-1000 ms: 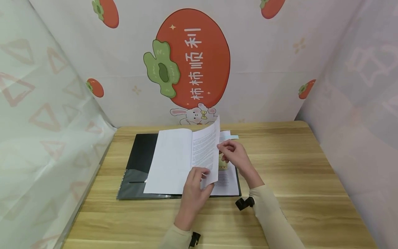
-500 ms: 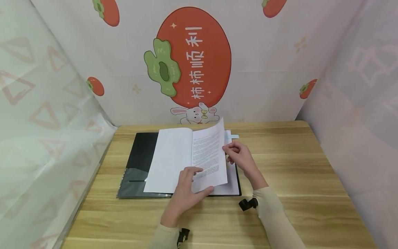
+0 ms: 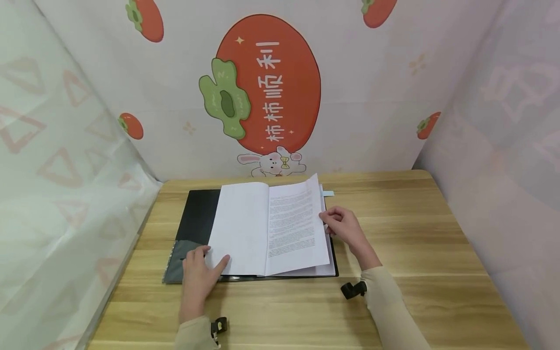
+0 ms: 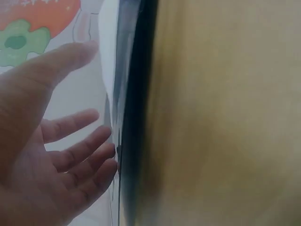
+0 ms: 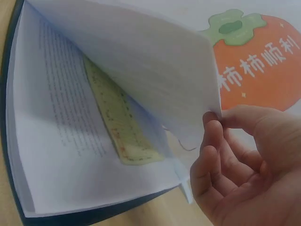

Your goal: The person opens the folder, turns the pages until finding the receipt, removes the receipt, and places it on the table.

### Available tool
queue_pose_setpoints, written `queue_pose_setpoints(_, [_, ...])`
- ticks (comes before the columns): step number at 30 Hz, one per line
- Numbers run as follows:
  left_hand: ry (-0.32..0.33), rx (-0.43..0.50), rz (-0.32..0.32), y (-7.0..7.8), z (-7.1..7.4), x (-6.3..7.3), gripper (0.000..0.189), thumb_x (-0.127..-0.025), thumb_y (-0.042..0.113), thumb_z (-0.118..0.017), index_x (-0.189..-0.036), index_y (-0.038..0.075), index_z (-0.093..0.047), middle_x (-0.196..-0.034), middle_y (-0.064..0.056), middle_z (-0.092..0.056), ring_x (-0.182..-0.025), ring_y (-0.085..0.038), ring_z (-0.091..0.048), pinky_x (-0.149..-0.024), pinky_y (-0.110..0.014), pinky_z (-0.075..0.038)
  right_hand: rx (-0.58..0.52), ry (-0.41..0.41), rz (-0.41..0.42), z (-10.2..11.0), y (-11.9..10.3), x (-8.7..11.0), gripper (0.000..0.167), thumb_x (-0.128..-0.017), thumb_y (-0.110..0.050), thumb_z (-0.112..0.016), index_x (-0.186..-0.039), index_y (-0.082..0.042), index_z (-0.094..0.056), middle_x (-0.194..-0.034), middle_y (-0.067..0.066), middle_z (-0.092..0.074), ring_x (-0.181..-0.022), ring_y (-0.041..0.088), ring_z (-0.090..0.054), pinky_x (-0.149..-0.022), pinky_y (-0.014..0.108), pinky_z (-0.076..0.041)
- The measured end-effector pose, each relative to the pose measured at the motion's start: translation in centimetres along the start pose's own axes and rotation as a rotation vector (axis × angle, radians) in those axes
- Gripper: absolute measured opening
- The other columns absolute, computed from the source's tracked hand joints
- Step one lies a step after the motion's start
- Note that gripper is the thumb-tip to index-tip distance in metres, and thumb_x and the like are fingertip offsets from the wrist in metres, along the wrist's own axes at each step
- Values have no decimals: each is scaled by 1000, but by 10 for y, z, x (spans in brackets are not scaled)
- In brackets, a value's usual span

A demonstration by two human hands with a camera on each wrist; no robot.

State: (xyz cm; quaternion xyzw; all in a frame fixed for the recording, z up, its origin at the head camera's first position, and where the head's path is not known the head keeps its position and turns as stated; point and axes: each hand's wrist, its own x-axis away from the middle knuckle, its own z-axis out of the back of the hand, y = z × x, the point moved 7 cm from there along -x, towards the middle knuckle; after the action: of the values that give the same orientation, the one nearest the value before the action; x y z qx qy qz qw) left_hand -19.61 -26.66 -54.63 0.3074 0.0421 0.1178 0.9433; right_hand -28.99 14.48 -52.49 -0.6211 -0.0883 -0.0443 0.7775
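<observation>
An open book (image 3: 239,228) with white pages lies on its black cover (image 3: 198,214), whose lower left corner has a grey clear pocket. My right hand (image 3: 347,231) pinches the outer edge of a printed page (image 3: 290,223) between thumb and forefinger, keeping it lifted off the pages beneath. Under that page, the right wrist view shows a yellow-green strip (image 5: 123,125) with small markings, lying on printed text. My left hand (image 3: 199,277) is at the book's lower left corner, thumb and fingers spread over the page edge and the pocket, gripping nothing.
A pale blue tab (image 3: 328,193) sticks out past the book's upper right side. The book lies on a wooden table (image 3: 393,233). Behind it stands a white backdrop (image 3: 372,97) printed with persimmons and a rabbit, and pale curtains hang at both sides.
My left hand has moved left from the page's lower middle to the book's left corner. My right hand has moved slightly right and down, lowering the page so it now lies flatter.
</observation>
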Motion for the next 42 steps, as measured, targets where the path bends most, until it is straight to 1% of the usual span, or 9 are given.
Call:
queue_pose_setpoints(3, [-13,-30,44,-5,-3,2,79,-91,50,-80,-139,-5,-51,-139,-31,-44,-126,-47,-38,-105,-63,-41,7,12,-13,2,5,0,29,-103,-27,-70,-114,0,-68,-87,8,-68,-75,23,-63,-69,32,-56])
queue_pose_setpoints(9, [-22,-82,92,-1,-7,5,92,-88,54,-81,-144,-8,-44,-140,-38,-36,-123,-51,-34,-100,-64,-40,71,18,-47,5,16,0,29,-103,-27,-71,-112,0,-68,-92,18,-69,-73,22,-62,-68,33,-56])
queue_pose_setpoints(12, [-44,-101,108,3,-7,6,97,-87,52,-83,-145,-12,-40,-139,-41,-34,-120,-54,-33,-97,-64,-39,109,10,-63,6,23,0,28,-103,-26,-71,-111,1,-68,-90,19,-70,-70,21,-61,-65,32,-55])
queue_pose_setpoints(16, [-75,-105,108,8,-5,7,98,-86,47,-84,-145,-15,-37,-137,-44,-34,-119,-55,-32,-96,-64,-38,133,17,-74,8,32,-2,27,-103,-23,-71,-111,3,-68,-86,13,-72,-66,18,-62,-62,30,-54])
queue_pose_setpoints(23, [-103,-92,157,8,-6,7,96,-85,38,-87,-145,-15,-35,-135,-45,-33,-120,-55,-30,-99,-67,-38,146,30,-94,6,42,-7,27,-102,-22,-71,-111,3,-68,-82,12,-71,-61,16,-61,-56,28,-51])
queue_pose_setpoints(26, [-113,-98,174,8,-8,7,95,-86,38,-87,-147,-14,-35,-136,-45,-33,-122,-56,-31,-100,-68,-38,156,32,-102,7,45,-7,26,-102,-21,-70,-111,3,-68,-80,12,-70,-60,16,-61,-55,27,-51])
queue_pose_setpoints(33, [-95,-94,170,8,-9,6,93,-85,33,-89,-146,-12,-36,-135,-45,-34,-122,-59,-36,-101,-70,-38,159,32,-143,8,51,-4,27,-103,-23,-70,-112,3,-67,-76,9,-67,-62,17,-60,-56,27,-51])
queue_pose_setpoints(37, [-87,-96,165,10,-10,5,93,-85,32,-89,-146,-13,-35,-137,-46,-35,-125,-63,-40,-103,-73,-38,161,53,-135,9,52,-5,27,-103,-23,-70,-110,3,-67,-76,9,-67,-62,17,-61,-56,27,-53])
queue_pose_setpoints(42, [-105,-69,175,11,-12,5,88,-87,29,-87,-148,-11,-36,-136,-43,-43,-126,-60,-45,-99,-74,-39,180,62,-121,9,52,-4,26,-102,-22,-70,-109,3,-66,-74,10,-67,-60,17,-62,-54,28,-55])
